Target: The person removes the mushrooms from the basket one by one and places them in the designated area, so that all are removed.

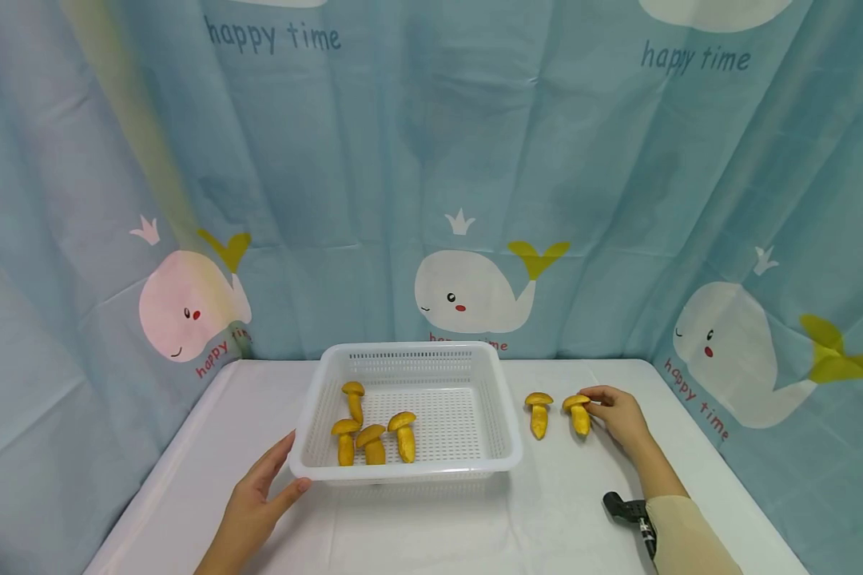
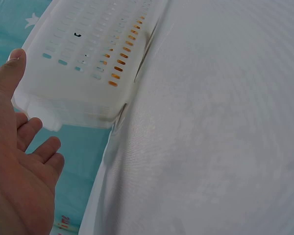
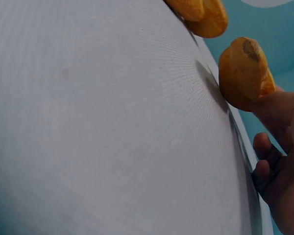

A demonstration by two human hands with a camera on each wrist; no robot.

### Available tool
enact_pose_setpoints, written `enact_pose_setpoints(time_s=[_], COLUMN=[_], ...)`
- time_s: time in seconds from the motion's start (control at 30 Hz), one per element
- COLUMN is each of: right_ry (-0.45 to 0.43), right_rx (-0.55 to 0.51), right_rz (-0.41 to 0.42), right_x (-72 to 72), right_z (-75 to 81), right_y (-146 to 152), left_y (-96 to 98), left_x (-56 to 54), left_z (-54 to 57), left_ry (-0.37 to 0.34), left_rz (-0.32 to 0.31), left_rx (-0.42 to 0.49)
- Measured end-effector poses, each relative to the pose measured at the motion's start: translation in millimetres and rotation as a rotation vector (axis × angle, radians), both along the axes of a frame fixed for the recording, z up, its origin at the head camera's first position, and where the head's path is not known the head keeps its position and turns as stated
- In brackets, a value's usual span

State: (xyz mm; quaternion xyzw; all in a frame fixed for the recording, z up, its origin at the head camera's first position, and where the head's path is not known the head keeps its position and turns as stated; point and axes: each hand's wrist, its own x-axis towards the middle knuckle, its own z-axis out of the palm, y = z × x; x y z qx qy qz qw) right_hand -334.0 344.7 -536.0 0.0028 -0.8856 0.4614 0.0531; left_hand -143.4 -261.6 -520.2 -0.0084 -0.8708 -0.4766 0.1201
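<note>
My right hand point(image 1: 618, 417) pinches a yellow mushroom point(image 1: 580, 420) at its right side, between thumb and fingers. In the right wrist view that mushroom point(image 3: 245, 73) shows its stem end toward the camera, close to the table surface. Just left of it lies a second mushroom point(image 1: 538, 419). My left hand point(image 1: 255, 487) is at the near left corner of a white plastic basket point(image 1: 403, 473), thumb by the front rim and fingers loosely spread along the left side. Several yellow mushrooms point(image 1: 405, 439) lie in the basket's left half.
A white cloth covers the table point(image 1: 431, 535). Behind and beside it hangs a blue curtain point(image 1: 374, 176) printed with whales. A black device point(image 1: 622, 508) is at the right wrist, by the beige sleeve point(image 1: 686, 535).
</note>
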Motion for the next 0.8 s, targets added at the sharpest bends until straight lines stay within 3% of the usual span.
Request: enact_pose_setpoints(time_s=[0.4,0.8], right_ry=[0.045,0.016], right_rx=[0.031,0.117], right_rz=[0.0,0.002], right_x=[0.1,2.7], right_z=[0.2,4.8], right_y=[0.8,3.1], left_y=[0.4,-0.3], left_x=[-0.8,0.7], left_z=[2.5,0.8], left_ry=[-0.008,0.017], left_rz=[0.004,0.006], left_rx=[0.014,-0.015])
